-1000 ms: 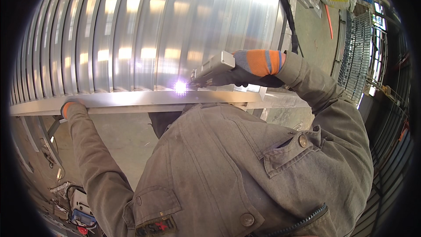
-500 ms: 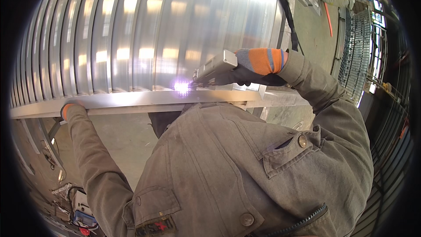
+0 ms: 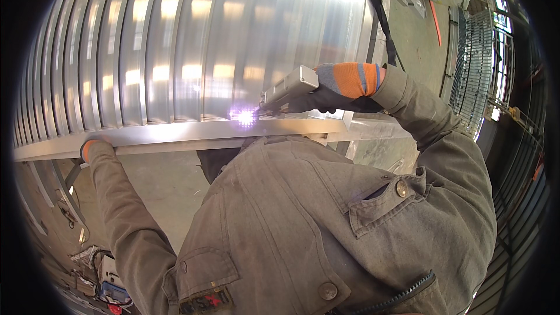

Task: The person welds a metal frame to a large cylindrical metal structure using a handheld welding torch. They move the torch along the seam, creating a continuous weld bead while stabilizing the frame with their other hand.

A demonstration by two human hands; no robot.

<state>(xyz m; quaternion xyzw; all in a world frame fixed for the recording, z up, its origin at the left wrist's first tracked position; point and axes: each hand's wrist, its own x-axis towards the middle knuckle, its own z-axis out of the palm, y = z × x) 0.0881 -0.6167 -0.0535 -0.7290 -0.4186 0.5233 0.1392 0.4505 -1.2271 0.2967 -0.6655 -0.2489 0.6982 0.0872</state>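
My right hand (image 3: 339, 86), in a grey, orange and black work glove, is closed round a boxy metallic handheld welding gun (image 3: 290, 87). The gun's tip points left and down at the seam between a ribbed shiny metal panel (image 3: 221, 52) and a flat metal edge bar (image 3: 175, 133). A bright violet-white spark glows at that tip. Far to the left, my left hand (image 3: 92, 142), gloved with an orange band showing, is at the edge bar; its fingers are hidden from sight.
A black cable (image 3: 380, 11) runs up from behind my right wrist. Metal frame legs (image 3: 64, 186) stand below left, near a blue and white machine (image 3: 112, 277) with cables. Farther right are a grated metal rack (image 3: 475, 64) and an orange strip (image 3: 436, 23) on the floor.
The spark and welding gun have shifted slightly right along the seam. My left hand stays where it was at the edge bar.
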